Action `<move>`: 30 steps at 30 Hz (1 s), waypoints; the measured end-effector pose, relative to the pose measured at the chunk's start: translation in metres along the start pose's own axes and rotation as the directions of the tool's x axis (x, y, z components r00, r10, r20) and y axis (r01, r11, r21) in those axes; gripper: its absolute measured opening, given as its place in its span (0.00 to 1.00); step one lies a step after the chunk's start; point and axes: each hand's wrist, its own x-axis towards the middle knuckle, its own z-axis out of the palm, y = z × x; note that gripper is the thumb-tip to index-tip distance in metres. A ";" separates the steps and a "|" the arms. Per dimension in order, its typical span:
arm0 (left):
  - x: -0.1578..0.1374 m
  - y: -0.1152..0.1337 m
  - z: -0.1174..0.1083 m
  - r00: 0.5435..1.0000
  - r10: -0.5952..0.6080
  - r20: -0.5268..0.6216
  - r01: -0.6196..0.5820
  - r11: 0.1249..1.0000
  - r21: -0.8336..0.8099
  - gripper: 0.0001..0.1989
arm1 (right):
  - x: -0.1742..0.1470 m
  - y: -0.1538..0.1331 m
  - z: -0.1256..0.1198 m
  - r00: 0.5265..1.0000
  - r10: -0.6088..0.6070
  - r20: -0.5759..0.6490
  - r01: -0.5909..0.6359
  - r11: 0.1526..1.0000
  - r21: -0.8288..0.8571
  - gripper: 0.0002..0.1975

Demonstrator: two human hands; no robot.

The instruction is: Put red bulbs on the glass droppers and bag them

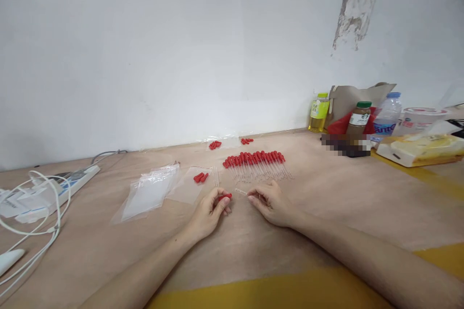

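Between the fingers of my left hand (pixel 210 210) is a red rubber dropper bulb (pixel 225 196), its end pointing right. My right hand (pixel 270 203) pinches a thin clear dropper tube (pixel 240 191) whose tip points left toward the bulb; a small gap separates the two. Behind my hands lies a row of assembled droppers (pixel 255 161) with red bulbs at the far end and clear tubes toward me. A few loose clear tubes (pixel 216 176) lie left of that row. Several red bulbs (pixel 200 177) rest on a clear plastic bag (pixel 186 188) beyond my left hand.
A stack of clear zip bags (pixel 150 190) lies to the left. Further left are a power strip (pixel 81 183) and tangled white cables (pixel 54 227). More red bulbs (pixel 215 145) lie near the wall. At right stand bottles (pixel 358 118) and a tissue pack (pixel 420 149).
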 end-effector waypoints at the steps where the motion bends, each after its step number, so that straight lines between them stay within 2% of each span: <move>1: -0.001 0.000 0.001 1.000 -0.003 0.018 0.004 0.999 -0.042 0.09 | -0.001 -0.001 0.001 1.000 -0.010 0.002 0.010 1.000 -0.001 0.07; 8: -0.002 0.001 0.005 0.999 -0.017 0.047 0.024 0.987 -0.158 0.10 | -0.001 -0.005 0.004 0.997 -0.073 0.002 0.073 0.997 0.006 0.07; 13: -0.002 0.004 0.006 0.997 -0.025 0.069 0.033 0.991 -0.130 0.12 | -0.002 -0.006 0.006 0.995 -0.101 0.012 0.101 0.995 0.003 0.08; 18: -0.003 0.002 0.002 0.997 0.013 0.074 -0.005 0.995 -0.097 0.12 | 0.000 -0.003 0.003 0.992 -0.107 0.069 0.107 0.994 0.006 0.09; 25: -0.010 0.011 -0.001 0.984 0.033 0.176 -0.048 0.996 0.081 0.12 | 0.003 0.007 -0.001 0.983 -0.140 0.118 0.151 0.984 -0.090 0.11; 30: -0.012 0.016 0.000 0.986 0.033 0.161 -0.070 0.972 0.225 0.12 | 0.001 0.006 -0.001 0.980 -0.167 0.109 0.185 0.964 -0.191 0.11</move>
